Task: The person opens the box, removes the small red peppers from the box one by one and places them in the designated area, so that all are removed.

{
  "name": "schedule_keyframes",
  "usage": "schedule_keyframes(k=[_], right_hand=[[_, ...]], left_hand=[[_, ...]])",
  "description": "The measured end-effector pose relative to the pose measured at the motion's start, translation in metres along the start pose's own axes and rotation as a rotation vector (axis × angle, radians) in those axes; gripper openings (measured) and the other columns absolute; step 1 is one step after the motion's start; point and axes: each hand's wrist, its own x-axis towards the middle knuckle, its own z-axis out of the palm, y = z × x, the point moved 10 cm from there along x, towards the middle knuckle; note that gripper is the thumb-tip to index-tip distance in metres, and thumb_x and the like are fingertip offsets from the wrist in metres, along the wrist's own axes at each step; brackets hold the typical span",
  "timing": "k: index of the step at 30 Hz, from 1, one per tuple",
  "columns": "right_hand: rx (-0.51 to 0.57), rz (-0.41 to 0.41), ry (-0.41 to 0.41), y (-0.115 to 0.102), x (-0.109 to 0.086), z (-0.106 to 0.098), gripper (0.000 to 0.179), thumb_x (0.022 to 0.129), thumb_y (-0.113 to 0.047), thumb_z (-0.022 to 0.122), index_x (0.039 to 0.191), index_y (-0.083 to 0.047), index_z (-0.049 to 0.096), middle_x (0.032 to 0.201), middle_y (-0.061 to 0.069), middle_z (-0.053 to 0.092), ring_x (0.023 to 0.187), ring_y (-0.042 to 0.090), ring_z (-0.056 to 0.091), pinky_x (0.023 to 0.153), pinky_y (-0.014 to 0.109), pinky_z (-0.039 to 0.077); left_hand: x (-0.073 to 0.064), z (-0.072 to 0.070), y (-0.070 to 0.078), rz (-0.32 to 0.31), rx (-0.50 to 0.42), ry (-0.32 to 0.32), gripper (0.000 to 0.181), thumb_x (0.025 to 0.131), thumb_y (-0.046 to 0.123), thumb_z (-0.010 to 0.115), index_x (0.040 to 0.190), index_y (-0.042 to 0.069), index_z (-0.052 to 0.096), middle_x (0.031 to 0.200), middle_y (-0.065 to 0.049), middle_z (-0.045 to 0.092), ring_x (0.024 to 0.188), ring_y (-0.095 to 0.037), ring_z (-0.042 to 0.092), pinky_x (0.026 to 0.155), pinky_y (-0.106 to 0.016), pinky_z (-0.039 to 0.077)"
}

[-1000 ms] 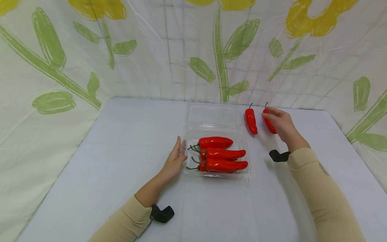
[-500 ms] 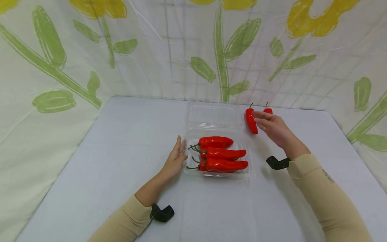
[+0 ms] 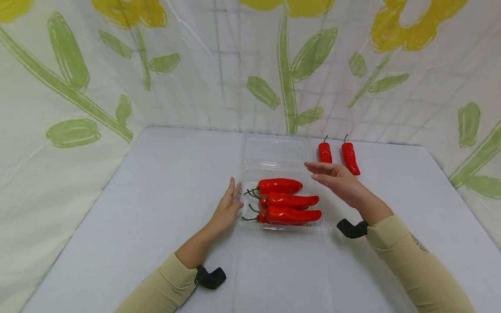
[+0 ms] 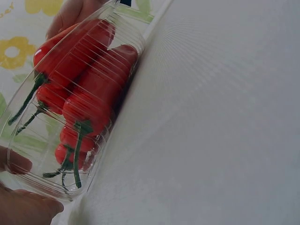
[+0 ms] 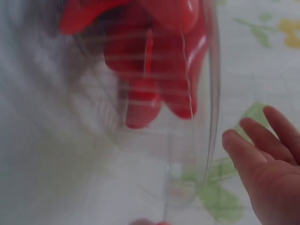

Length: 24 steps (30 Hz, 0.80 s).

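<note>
A clear plastic clamshell box (image 3: pixel 282 228) lies in front of me, holding several red chili peppers (image 3: pixel 293 215) with green stems toward the left. My left hand (image 3: pixel 224 211) rests against the box's left wall, fingers extended along it and thumb at the rim. In the left wrist view, the peppers (image 4: pixel 93 89) show through the ribbed wall, with the left thumb (image 4: pixel 37 204) close to its near corner. My right hand (image 3: pixel 342 182) hovers near the box's back right corner, fingers extended and holding nothing. The right wrist view shows that hand (image 5: pixel 272 164) beside the clear wall.
Two more red chili peppers, a left one (image 3: pixel 324 152) partly covered by the right hand and a right one (image 3: pixel 350 158), lie on the white table (image 3: pixel 176 174) beyond that hand. The box's lid (image 3: pixel 275 150) is folded back. A flower-print curtain (image 3: pixel 195 87) rises behind.
My right hand has left the far right chili pepper, passing over the other loose one toward the box's right edge. Both loose peppers stay on the table. The left hand keeps its place.
</note>
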Motion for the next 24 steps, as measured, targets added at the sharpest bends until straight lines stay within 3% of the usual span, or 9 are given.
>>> schedule_keyframes(k=[6, 13, 17, 24], right_hand=[[-0.069, -0.027, -0.103, -0.005, 0.005, 0.023, 0.050, 0.089, -0.026, 0.059, 0.135, -0.009, 0.048, 0.142, 0.017, 0.044, 0.132, 0.035, 0.038, 0.103, 0.054, 0.038], [-0.172, 0.015, -0.192, -0.005, 0.007, 0.039, 0.052, 0.086, -0.028, 0.063, 0.133, -0.009, 0.051, 0.133, 0.014, 0.055, 0.118, 0.027, 0.052, 0.090, 0.038, 0.052], [-0.257, 0.017, -0.246, -0.008, 0.006, 0.047, 0.050, 0.087, -0.028, 0.062, 0.132, -0.009, 0.053, 0.129, 0.014, 0.057, 0.106, 0.023, 0.059, 0.084, 0.034, 0.054], [-0.349, 0.062, -0.329, -0.010, 0.008, 0.060, 0.047, 0.087, -0.027, 0.062, 0.131, -0.013, 0.055, 0.128, 0.009, 0.058, 0.107, 0.021, 0.055, 0.081, 0.031, 0.054]], left_hand=[[0.001, -0.001, -0.001, -0.004, 0.005, 0.007, 0.072, 0.088, -0.008, 0.032, 0.148, 0.000, -0.008, 0.155, -0.019, 0.009, 0.144, -0.029, 0.007, 0.116, -0.045, 0.009], [0.000, 0.000, 0.002, 0.015, 0.000, -0.003, 0.073, 0.087, -0.008, 0.032, 0.147, -0.002, -0.009, 0.155, -0.021, 0.008, 0.144, -0.030, 0.007, 0.116, -0.045, 0.008], [0.000, -0.001, 0.004, 0.010, 0.002, 0.006, 0.073, 0.087, -0.008, 0.032, 0.147, -0.002, -0.009, 0.155, -0.020, 0.009, 0.144, -0.029, 0.007, 0.116, -0.045, 0.008], [0.000, 0.000, 0.005, 0.015, -0.016, 0.005, 0.073, 0.087, -0.009, 0.031, 0.147, -0.002, -0.009, 0.155, -0.021, 0.009, 0.144, -0.029, 0.007, 0.116, -0.045, 0.009]])
